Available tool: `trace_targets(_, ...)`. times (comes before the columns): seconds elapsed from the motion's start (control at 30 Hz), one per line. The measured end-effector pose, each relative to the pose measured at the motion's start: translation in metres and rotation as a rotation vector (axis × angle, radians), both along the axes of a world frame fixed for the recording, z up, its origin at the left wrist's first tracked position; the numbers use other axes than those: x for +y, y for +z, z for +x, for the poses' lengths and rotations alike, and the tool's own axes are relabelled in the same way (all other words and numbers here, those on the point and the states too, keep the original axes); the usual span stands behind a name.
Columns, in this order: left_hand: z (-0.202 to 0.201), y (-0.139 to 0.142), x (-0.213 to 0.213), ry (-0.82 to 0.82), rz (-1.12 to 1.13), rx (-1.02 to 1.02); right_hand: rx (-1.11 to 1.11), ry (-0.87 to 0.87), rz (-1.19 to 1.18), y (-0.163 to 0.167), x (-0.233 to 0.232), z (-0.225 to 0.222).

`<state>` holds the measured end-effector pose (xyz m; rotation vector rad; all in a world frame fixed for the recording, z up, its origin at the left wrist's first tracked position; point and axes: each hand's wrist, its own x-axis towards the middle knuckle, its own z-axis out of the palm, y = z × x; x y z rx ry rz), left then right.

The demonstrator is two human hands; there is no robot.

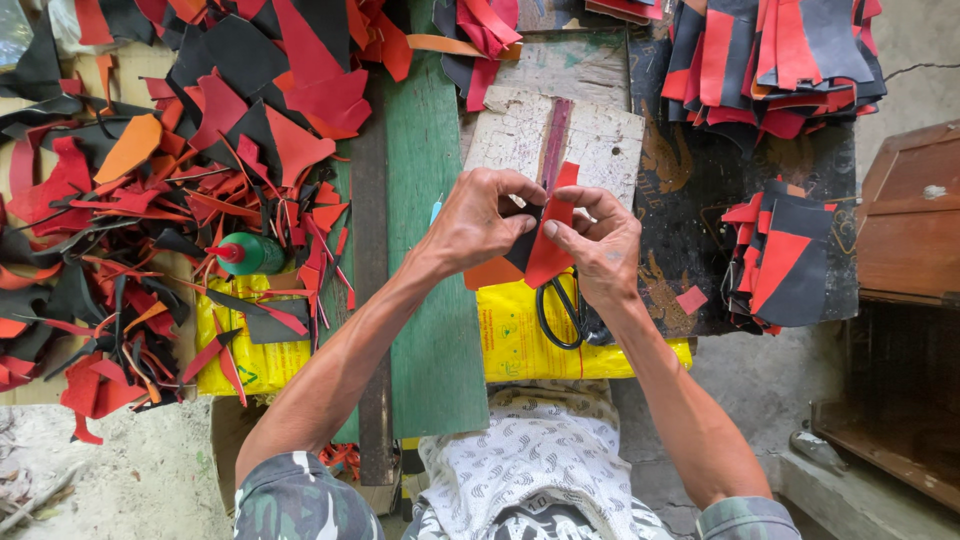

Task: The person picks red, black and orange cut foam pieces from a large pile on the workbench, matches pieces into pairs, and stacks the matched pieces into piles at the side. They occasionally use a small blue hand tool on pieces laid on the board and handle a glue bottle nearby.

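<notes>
Daylight falls on a grey concrete floor (780, 390), a green plank (425, 140) and a brown wooden cabinet (905, 220).

scraps (150, 200) left | scissors (562, 310) under hands (540, 235) | stack (785, 260) right

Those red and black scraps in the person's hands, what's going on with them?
Both hands are pinching one small red and black leather-like piece over a worn white board; the left hand grips its left edge, the right hand its right. Black-handled scissors lie on a yellow plastic bag just below. Loose red, black and orange offcuts are heaped to the left, and cut pieces are stacked to the right.
</notes>
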<state>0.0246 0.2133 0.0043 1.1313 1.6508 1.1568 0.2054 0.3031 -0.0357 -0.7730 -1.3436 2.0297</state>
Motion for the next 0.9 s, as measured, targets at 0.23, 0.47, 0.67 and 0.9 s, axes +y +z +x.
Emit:
trace_targets(0.23,0.001,0.0,0.0,-0.013,0.021,0.073,-0.084,0.032,0.065,0.005,-0.001,-0.002)
trace_targets(0.47,0.006,-0.002,-0.001,-0.009,0.114,0.081,-0.153,0.072,0.08,0.008,0.0,-0.003)
trace_targets(0.67,0.007,-0.009,-0.001,0.138,0.081,-0.046,-0.041,0.029,0.035,0.0,0.007,-0.001)
trace_targets(0.9,0.012,-0.016,-0.001,0.196,0.09,-0.03,-0.022,-0.019,0.058,-0.007,0.002,-0.002)
